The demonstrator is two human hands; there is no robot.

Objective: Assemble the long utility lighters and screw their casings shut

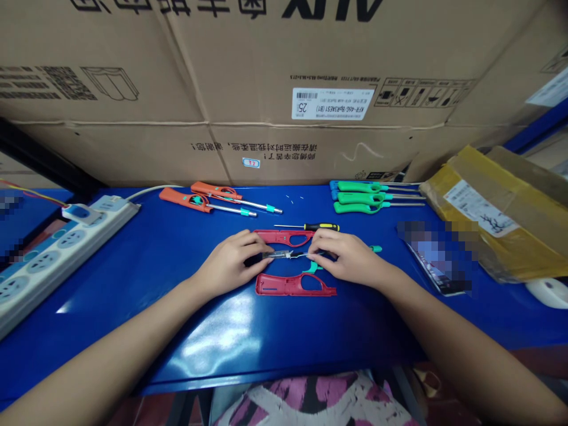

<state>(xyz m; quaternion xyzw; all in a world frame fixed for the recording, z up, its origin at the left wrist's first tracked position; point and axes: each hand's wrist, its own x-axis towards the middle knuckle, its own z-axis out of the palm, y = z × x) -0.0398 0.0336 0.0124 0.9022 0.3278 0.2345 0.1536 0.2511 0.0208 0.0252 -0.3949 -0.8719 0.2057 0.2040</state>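
The clear tube is lying between the hands, its long axis running left-right; the left hand, sitting nearer, is pinching its left end; the right hand is apparently pinching the white wire; the far red shell and near red shell are flanking them.

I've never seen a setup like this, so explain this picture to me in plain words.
There is no machine here: the grip is simply a person's bare left hand and right hand. The picture comes from a camera worn on the head, looking forward and down. The left hand holds a small clear plastic piece; the right hand's fingertips are at a thin pale wire beside it. On the shiny blue table, one red plastic half-shell lies beyond the hands, another nearer the body. Farther back lie a yellow-and-black-handled screwdriver, orange plastic handles with metal tubes and green plastic handles with metal rods.
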